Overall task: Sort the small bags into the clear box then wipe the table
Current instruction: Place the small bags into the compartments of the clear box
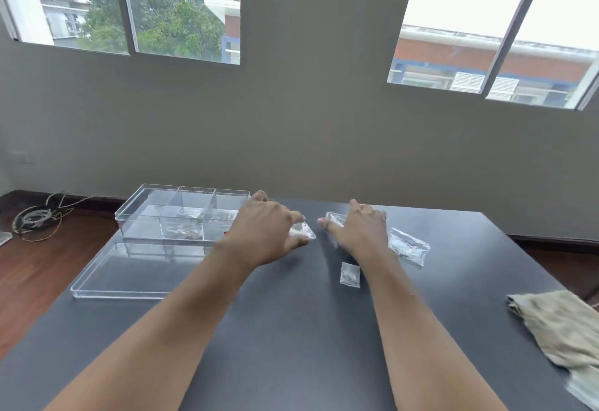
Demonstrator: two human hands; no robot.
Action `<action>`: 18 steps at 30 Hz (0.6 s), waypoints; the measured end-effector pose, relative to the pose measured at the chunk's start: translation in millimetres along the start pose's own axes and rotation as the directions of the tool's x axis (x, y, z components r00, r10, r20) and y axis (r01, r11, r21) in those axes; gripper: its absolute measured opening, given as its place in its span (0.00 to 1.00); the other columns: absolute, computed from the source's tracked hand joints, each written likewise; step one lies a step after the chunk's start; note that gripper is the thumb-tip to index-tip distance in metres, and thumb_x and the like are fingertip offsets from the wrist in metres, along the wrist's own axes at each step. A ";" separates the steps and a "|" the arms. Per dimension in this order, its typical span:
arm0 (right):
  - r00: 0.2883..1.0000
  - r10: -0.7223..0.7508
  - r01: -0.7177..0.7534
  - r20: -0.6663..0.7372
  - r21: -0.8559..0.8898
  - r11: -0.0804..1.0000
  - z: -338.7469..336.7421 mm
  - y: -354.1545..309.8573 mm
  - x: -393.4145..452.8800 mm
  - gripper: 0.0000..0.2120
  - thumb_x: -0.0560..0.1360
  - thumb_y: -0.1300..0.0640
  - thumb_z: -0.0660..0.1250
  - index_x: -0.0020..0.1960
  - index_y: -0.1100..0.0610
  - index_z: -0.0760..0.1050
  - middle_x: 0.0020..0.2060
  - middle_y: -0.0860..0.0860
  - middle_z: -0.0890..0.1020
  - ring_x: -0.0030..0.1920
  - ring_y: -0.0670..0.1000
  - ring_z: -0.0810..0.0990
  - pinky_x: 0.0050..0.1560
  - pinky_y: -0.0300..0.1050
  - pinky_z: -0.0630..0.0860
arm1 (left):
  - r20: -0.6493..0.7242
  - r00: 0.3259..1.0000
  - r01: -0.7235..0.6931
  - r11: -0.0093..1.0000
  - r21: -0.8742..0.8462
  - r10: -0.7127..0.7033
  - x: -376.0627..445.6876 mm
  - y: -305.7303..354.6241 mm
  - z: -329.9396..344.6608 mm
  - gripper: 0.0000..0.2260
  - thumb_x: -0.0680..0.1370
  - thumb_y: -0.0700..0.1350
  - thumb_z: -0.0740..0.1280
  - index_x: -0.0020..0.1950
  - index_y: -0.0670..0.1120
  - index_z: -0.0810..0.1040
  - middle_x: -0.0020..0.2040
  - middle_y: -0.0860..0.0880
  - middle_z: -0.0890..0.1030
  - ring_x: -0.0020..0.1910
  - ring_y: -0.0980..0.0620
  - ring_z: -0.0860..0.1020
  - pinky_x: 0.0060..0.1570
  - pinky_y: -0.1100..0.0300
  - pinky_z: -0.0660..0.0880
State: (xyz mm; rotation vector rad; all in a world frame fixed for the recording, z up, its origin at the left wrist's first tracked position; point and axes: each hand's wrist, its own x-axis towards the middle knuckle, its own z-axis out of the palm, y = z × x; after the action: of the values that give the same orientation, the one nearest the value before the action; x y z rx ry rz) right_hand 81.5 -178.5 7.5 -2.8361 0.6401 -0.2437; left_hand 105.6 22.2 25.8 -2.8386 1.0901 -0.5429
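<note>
Our left hand [262,232] has thumb and forefinger closed on a small clear bag [303,232] at the table surface; the pinch appears made, though whether the bag has left the table we cannot tell. Our right hand [359,229] lies spread, palm down, over a second bag [334,218]; the fingers look flat, not yet curled round it. Two more bags lie loose: a larger one [409,246] just beside the right hand and a small one [350,275] near the right wrist. The clear box [146,213] stands to the left, its lid [123,277] off before it, some compartments already holding bags. Sorting is under way. Next: carry the pinched bag left into a compartment. The cloth [557,323] waits at the table [291,329] edge.
</note>
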 end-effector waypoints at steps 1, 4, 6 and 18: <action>1.000 0.018 -0.018 0.025 -0.003 1.000 1.1 -2.1 -2.6 0.46 0.75 0.29 0.62 0.79 0.61 0.61 0.72 0.61 0.72 0.75 0.62 0.67 0.78 0.57 0.57 | 0.041 0.999 -0.014 1.000 0.023 0.013 -0.5 3.3 4.7 0.25 0.79 0.69 0.54 0.68 0.59 0.76 0.61 0.52 0.85 0.56 0.50 0.80 0.65 0.54 0.65; 0.998 0.061 -0.063 0.030 0.070 0.996 3.9 -10.4 -8.7 0.39 0.76 0.32 0.64 0.74 0.61 0.68 0.69 0.60 0.75 0.71 0.61 0.71 0.71 0.53 0.66 | 0.087 0.996 -0.023 1.000 -0.011 0.024 -7.3 4.3 13.8 0.22 0.80 0.67 0.54 0.66 0.59 0.77 0.61 0.54 0.84 0.57 0.51 0.80 0.62 0.54 0.65; 0.997 0.075 -0.077 0.027 0.109 0.991 4.2 -16.1 -10.7 0.31 0.77 0.37 0.64 0.69 0.59 0.73 0.66 0.59 0.77 0.69 0.61 0.72 0.69 0.53 0.69 | 0.083 0.996 -0.016 0.997 -0.071 0.022 -11.7 1.0 14.6 0.20 0.81 0.64 0.55 0.68 0.61 0.76 0.64 0.57 0.82 0.61 0.53 0.79 0.62 0.54 0.65; 0.995 0.074 -0.061 -0.070 0.172 0.983 -6.8 -8.2 -14.4 0.09 0.78 0.68 0.59 0.54 0.64 0.76 0.55 0.62 0.79 0.55 0.65 0.80 0.46 0.49 0.72 | 0.122 0.991 0.072 0.979 -0.193 -0.049 -13.1 -2.3 5.3 0.24 0.77 0.41 0.60 0.71 0.57 0.74 0.45 0.45 0.84 0.46 0.41 0.76 0.45 0.54 0.67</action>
State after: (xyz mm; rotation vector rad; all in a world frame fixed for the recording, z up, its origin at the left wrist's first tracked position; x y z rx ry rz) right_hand 70.6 -166.2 14.5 -2.6475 0.6946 -0.3774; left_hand 99.8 32.2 17.3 -3.0360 1.0971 -0.2822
